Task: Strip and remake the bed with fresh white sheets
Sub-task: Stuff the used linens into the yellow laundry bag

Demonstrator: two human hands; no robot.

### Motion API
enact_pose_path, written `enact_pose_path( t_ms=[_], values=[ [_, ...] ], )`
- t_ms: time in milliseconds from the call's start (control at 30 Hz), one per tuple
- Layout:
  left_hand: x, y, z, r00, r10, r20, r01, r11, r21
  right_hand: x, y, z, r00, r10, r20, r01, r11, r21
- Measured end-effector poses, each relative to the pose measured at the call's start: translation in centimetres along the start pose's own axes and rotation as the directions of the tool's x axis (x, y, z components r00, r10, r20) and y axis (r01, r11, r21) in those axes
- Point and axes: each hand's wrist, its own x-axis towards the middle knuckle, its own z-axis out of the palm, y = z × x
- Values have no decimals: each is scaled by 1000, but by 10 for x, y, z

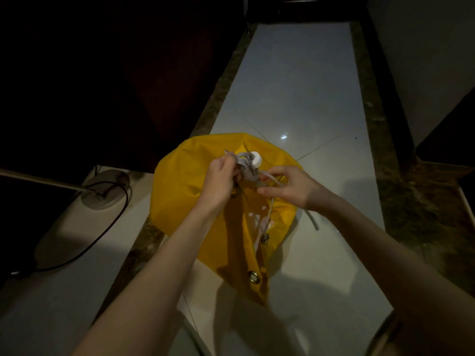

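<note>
A yellow drawstring laundry bag (185, 191) stands on the white tiled floor in front of me, its neck gathered at the top. A white cord (246, 165) is bunched there beside a round white stopper (255, 158). My left hand (219, 179) grips the bunched cord at the neck. My right hand (285, 187) pinches a strand of the same cord just to the right. A loose cord end (312, 220) trails past the bag's right side. Metal eyelets (254, 276) line the bag's open hem below my hands.
A floor lamp's round base (105, 188) with a black cable (84, 250) sits at the left. Dark furniture fills the upper left. A narrow strip of white tile (295, 80) with a brown marble border runs ahead. A pale wall stands at the right.
</note>
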Motion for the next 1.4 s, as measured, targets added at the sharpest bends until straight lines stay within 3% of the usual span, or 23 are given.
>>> enact_pose_path(
  t_ms=[167, 300, 367, 467, 600, 700, 767, 867, 967, 1067, 1133, 1200, 1267, 1400],
  values=[
    [-2, 16, 4, 998, 23, 51, -21, 999, -39, 1, -14, 31, 979, -200, -25, 201, 978, 51],
    [-2, 15, -3, 998, 13, 68, -8, 997, -76, 7, -17, 43, 972, -172, -163, 191, 976, 105],
    [-4, 11, -4, 995, 4, 97, 3, 997, -74, 10, -12, 50, 979, -144, -144, 161, 981, 111],
    [-6, 6, 0, 994, -84, 74, 93, 988, -126, 13, 3, 63, 989, -130, -69, 131, 991, 15],
    [-6, 14, -1, 982, -188, 26, 187, 929, -320, 19, 26, 69, 996, -83, -42, 72, 971, -227],
    [-1, 28, -13, 980, -198, -23, 168, 883, -439, 17, 37, 69, 999, -45, -17, 37, 940, -338],
    [3, 38, -28, 970, -223, -98, 145, 853, -502, 16, 35, 72, 996, -90, 0, 83, 912, -401],
    [5, 43, -58, 953, -216, -212, 54, 811, -582, 18, 23, 78, 975, -223, 4, 209, 909, -360],
    [3, 34, -72, 929, -185, -321, 60, 930, -362, 17, 15, 84, 955, -292, -41, 274, 930, -244],
    [-4, 24, -79, 949, -67, -309, 51, 997, -62, 15, 15, 90, 945, -289, -150, 280, 957, -79],
    [-13, 14, -84, 980, 106, -170, -50, 951, 306, 13, 8, 85, 931, -295, -215, 300, 954, -7],
    [-21, 3, -80, 994, 112, 6, -97, 831, 548, 12, -6, 76, 910, -330, -252, 343, 939, 8],
    [-26, 2, -68, 990, 77, 120, -135, 785, 605, 13, -25, 67, 894, -356, -273, 377, 926, 28],
    [-28, 7, -58, 952, 213, 218, -296, 814, 499, 16, -64, 63, 876, -399, -272, 432, 899, 73]
  ],
)
